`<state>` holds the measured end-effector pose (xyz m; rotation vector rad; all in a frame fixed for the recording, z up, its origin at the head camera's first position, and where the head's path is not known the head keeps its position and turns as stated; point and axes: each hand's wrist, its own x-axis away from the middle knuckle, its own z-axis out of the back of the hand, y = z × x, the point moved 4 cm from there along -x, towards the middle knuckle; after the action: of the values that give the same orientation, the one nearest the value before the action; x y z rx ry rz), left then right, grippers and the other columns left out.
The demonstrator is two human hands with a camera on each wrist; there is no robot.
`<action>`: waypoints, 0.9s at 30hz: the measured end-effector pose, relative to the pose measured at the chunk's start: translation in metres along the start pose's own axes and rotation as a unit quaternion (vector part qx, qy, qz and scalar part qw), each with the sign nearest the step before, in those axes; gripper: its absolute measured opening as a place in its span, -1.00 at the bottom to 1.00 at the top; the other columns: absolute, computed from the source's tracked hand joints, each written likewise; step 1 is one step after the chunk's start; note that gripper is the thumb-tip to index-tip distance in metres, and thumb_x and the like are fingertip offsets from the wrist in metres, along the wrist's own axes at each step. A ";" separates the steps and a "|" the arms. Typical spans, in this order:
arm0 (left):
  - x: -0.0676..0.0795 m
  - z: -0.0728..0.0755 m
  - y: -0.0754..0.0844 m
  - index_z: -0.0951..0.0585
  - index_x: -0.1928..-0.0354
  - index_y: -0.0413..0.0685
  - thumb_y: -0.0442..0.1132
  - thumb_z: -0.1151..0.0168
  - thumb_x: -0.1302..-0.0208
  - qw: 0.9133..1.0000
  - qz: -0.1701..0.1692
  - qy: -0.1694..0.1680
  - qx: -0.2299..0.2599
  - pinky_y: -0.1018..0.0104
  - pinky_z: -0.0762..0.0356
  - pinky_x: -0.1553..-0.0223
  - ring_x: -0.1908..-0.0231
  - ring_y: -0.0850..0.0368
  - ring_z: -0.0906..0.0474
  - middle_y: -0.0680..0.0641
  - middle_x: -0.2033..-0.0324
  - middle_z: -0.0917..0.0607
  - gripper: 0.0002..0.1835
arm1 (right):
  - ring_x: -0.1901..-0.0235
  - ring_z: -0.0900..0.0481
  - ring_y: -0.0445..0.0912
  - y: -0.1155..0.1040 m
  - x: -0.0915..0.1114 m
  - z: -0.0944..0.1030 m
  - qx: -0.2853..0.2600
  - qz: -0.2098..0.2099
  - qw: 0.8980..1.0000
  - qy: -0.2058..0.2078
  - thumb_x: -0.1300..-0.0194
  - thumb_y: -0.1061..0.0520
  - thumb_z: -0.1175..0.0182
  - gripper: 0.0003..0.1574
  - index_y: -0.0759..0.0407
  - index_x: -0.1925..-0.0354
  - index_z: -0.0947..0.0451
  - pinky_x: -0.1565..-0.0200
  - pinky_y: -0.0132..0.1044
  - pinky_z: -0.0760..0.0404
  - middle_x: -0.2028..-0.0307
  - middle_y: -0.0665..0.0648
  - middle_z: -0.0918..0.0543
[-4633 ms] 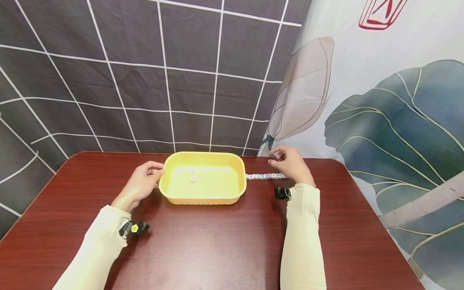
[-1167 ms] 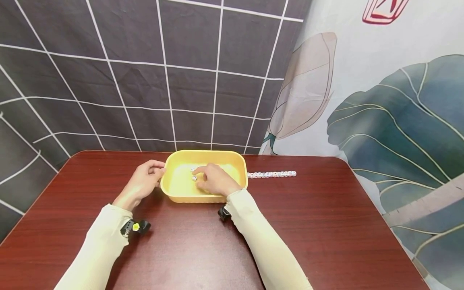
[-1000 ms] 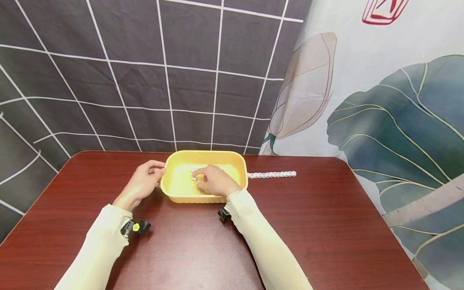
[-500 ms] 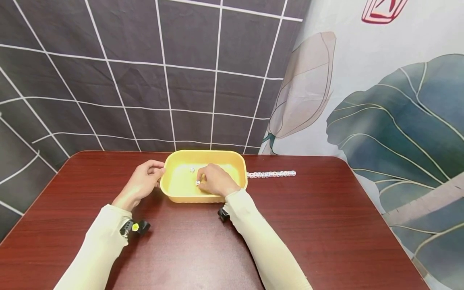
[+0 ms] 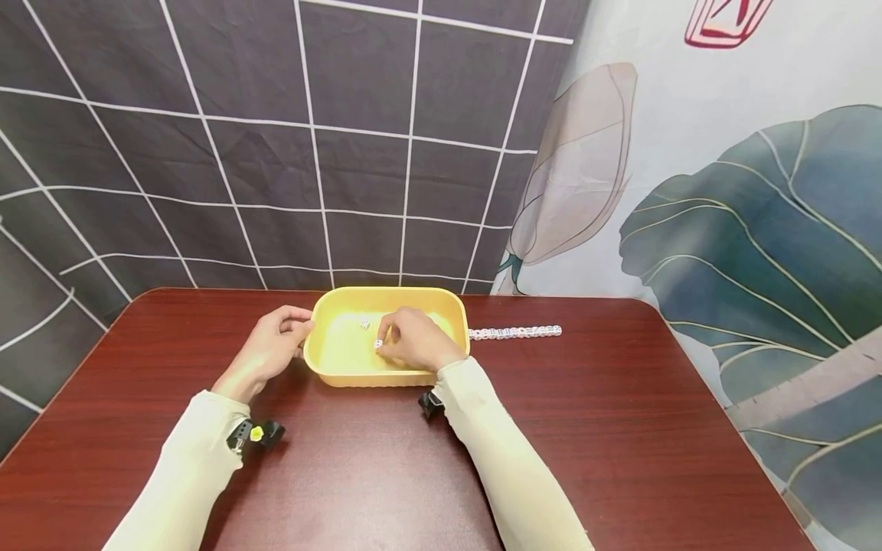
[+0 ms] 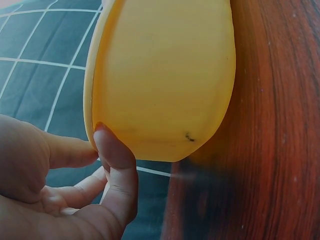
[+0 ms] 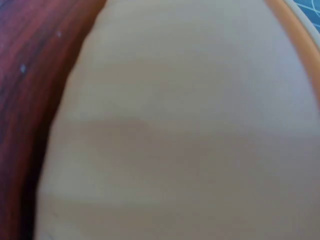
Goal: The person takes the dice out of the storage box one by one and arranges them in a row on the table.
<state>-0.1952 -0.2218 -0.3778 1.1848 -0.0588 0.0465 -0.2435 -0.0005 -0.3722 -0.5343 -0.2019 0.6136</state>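
Note:
A yellow plastic basin (image 5: 386, 379) stands near the far side of the table. My left hand (image 5: 265, 350) pinches its left rim between thumb and finger, which the left wrist view shows up close on the basin wall (image 6: 165, 80). My right hand (image 5: 416, 340) reaches over the front rim into the basin and pinches a small white die (image 5: 378, 344) between thumb and index finger. Another white die (image 5: 364, 324) lies on the basin floor, farther back and to the left. In the right wrist view the basin's outer wall (image 7: 175, 100) fills the picture and hides the right hand.
A straight row of several dice (image 5: 517, 333) runs along the reddish-brown table (image 5: 386, 474) to the right, starting close to the basin's right end. Behind the table's far edge hang a dark grid-pattern cloth (image 5: 262, 153) and a white leaf-print cloth (image 5: 689, 99).
My right hand has come from the right end of the dice row into the basin. It has drawn the nearer die slightly rightward and now pinches it. The left hand stays at the rim.

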 end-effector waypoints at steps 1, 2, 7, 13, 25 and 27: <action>0.000 0.000 0.000 -0.40 -0.25 -0.47 -0.31 -0.04 -0.55 1.000 0.000 0.000 0.000 0.40 -0.67 0.35 0.41 0.30 -0.57 -0.36 0.10 -0.65 -0.60 | 0.42 -0.45 -0.19 0.000 0.001 0.002 -0.004 -0.001 1.000 0.001 -0.23 0.12 -0.42 -0.94 0.03 0.30 -0.70 0.35 -0.41 -0.42 0.50 -0.04 -0.53; 0.000 0.000 0.000 -0.40 -0.25 -0.47 -0.31 -0.04 -0.55 1.000 0.001 0.000 0.000 0.40 -0.67 0.34 0.41 0.30 -0.57 -0.36 0.10 -0.65 -0.60 | 0.43 -0.44 -0.19 0.001 0.001 0.003 -0.007 -0.001 1.000 0.001 -0.23 0.13 -0.42 -0.93 0.03 0.30 -0.70 0.36 -0.41 -0.41 0.51 -0.04 -0.52; 0.001 0.000 0.000 -0.40 -0.25 -0.47 -0.31 -0.04 -0.54 1.000 -0.001 0.001 0.001 0.41 -0.66 0.35 0.42 0.30 -0.57 -0.34 0.12 -0.65 -0.61 | 0.39 -0.42 -0.16 0.004 0.002 0.010 -0.011 0.005 1.000 0.013 -0.21 0.14 -0.45 -0.90 0.04 0.31 -0.69 0.33 -0.39 -0.38 0.49 -0.02 -0.48; 0.001 0.000 0.000 -0.40 -0.25 -0.47 -0.30 -0.04 -0.55 1.000 0.000 0.001 -0.001 0.41 -0.66 0.35 0.42 0.32 -0.56 -0.30 0.14 -0.66 -0.61 | 0.36 -0.41 -0.15 0.006 0.003 0.018 -0.016 0.017 0.999 0.024 -0.19 0.16 -0.47 -0.88 0.09 0.31 -0.69 0.28 -0.38 -0.38 0.46 -0.01 -0.48; 0.001 0.000 0.001 -0.40 -0.25 -0.47 -0.31 -0.04 -0.55 1.000 0.002 -0.001 0.001 0.40 -0.66 0.35 0.43 0.30 -0.57 -0.26 0.17 -0.65 -0.61 | 0.26 -0.50 -0.09 0.015 0.010 0.038 -0.018 0.019 0.999 0.038 -0.22 0.13 -0.45 -0.88 0.07 0.26 -0.70 0.16 -0.33 -0.50 0.39 0.03 -0.56; 0.001 0.000 0.000 -0.40 -0.25 -0.47 -0.31 -0.04 -0.55 1.000 0.002 -0.001 0.001 0.40 -0.66 0.35 0.43 0.30 -0.58 -0.27 0.16 -0.65 -0.61 | 0.24 -0.52 -0.08 0.017 0.011 0.042 -0.015 0.021 0.999 0.045 -0.22 0.11 -0.45 -0.87 0.06 0.25 -0.70 0.15 -0.32 -0.50 0.38 0.03 -0.57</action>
<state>-0.1940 -0.2219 -0.3772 1.1876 -0.0629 0.0487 -0.2568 0.0355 -0.3455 -0.5953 -0.1161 0.6275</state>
